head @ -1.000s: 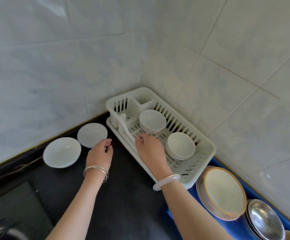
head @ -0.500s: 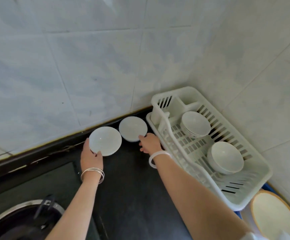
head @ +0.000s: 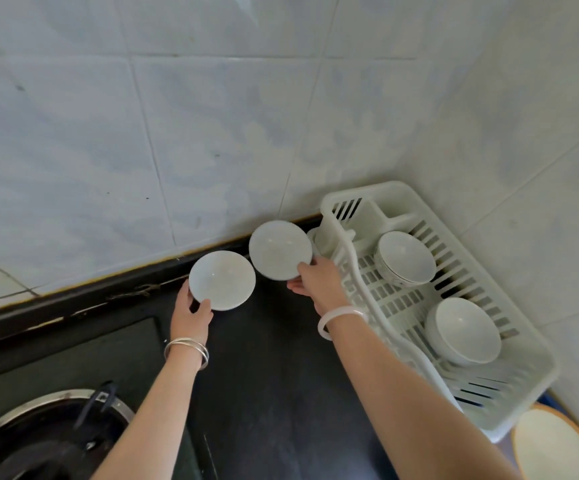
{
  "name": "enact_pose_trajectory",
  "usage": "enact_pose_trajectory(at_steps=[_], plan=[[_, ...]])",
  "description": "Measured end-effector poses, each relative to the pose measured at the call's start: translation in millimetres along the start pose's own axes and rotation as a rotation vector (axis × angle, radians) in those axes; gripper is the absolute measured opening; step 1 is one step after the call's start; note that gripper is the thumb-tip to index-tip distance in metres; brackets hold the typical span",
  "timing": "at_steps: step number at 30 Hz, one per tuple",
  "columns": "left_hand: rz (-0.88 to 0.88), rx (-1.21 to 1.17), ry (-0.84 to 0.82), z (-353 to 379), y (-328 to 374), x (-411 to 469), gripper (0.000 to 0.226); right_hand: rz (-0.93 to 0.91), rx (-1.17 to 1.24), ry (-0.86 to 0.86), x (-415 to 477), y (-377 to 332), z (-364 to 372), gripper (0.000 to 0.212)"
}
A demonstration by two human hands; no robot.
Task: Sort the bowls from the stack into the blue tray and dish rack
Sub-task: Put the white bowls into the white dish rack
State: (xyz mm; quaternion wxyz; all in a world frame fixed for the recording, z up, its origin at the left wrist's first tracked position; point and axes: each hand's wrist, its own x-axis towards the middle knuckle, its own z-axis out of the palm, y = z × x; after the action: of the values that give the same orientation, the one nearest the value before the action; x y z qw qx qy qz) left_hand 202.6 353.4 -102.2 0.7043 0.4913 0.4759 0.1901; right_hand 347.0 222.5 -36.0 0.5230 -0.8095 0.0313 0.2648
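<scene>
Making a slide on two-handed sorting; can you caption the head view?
Each hand, left hand and right hand, grips a white bowl beside the dish rack.

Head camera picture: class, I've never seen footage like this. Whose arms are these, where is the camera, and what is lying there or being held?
The camera sits on a person's head, looking down at their own bare arms. The left hand has its grip on one white bowl; the right hand grips another white bowl. Both bowls are by the tiled wall over a dark counter. To the right stands a white dish rack holding two more bowls. A stove burner shows at bottom left.
</scene>
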Motion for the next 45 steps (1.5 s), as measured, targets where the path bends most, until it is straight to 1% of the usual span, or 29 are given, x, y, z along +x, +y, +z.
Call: enact_pose_trajectory(at_steps=[5, 10, 13, 15, 18, 22, 24, 26, 29, 30, 32, 35, 38, 41, 44, 45], plan=[[-0.047, -0.098, -0.043, -2, 5, -1, 0.055, -0.093, -0.17, -0.123, -11, -17, 17, 0.009], [-0.152, -0.183, 0.001, -3, 17, 0, 0.034, -0.131, -0.347, -0.161, -19, -21, 43, 0.014], [-0.193, -0.213, 0.016, -5, 19, 0, 0.041, -0.127, -0.471, -0.163, -21, -20, 52, 0.014], [-0.179, -0.178, -0.001, -5, 18, 0, 0.041, -0.118, -0.517, -0.158, -22, -18, 55, 0.016], [-0.135, -0.057, -0.03, -7, 19, 3, 0.043, -0.12, -0.547, -0.158, -22, -16, 57, 0.017], [-0.161, 0.0, -0.024, -8, 20, 9, 0.044, -0.127, -0.573, -0.177, -18, -13, 58, 0.013], [-0.154, -0.008, -0.034, -6, 22, 11, 0.045, -0.095, -0.552, -0.182, -13, -10, 58, 0.01], [-0.138, -0.009, -0.045, -5, 25, 13, 0.047, -0.015, -0.454, -0.204, -8, -6, 57, 0.021], [-0.146, 0.008, -0.036, -3, 31, 14, 0.048, 0.162, -0.18, -0.342, -4, 0, 56, 0.042], [-0.151, 0.01, -0.036, -3, 33, 14, 0.049, 0.196, -0.106, -0.378, -4, 2, 56, 0.045], [-0.153, 0.015, -0.044, -2, 35, 10, 0.05, 0.2, -0.038, -0.388, -5, 5, 55, 0.045], [-0.123, 0.076, -0.067, 2, 40, 1, 0.051, 0.158, -0.042, -0.339, -10, 8, 48, 0.04], [-0.057, 0.13, -0.121, 14, 50, -12, 0.05, 0.09, 0.0, -0.25, -20, 3, 26, 0.04], [0.034, 0.148, -0.188, 39, 67, -30, 0.047, -0.014, 0.028, -0.133, -34, -10, -7, 0.042], [0.082, 0.118, -0.299, 72, 83, -53, 0.045, -0.092, 0.05, 0.004, -46, -22, -51, 0.043], [0.118, 0.147, -0.334, 84, 87, -61, 0.044, -0.115, 0.073, 0.049, -50, -24, -67, 0.042]])
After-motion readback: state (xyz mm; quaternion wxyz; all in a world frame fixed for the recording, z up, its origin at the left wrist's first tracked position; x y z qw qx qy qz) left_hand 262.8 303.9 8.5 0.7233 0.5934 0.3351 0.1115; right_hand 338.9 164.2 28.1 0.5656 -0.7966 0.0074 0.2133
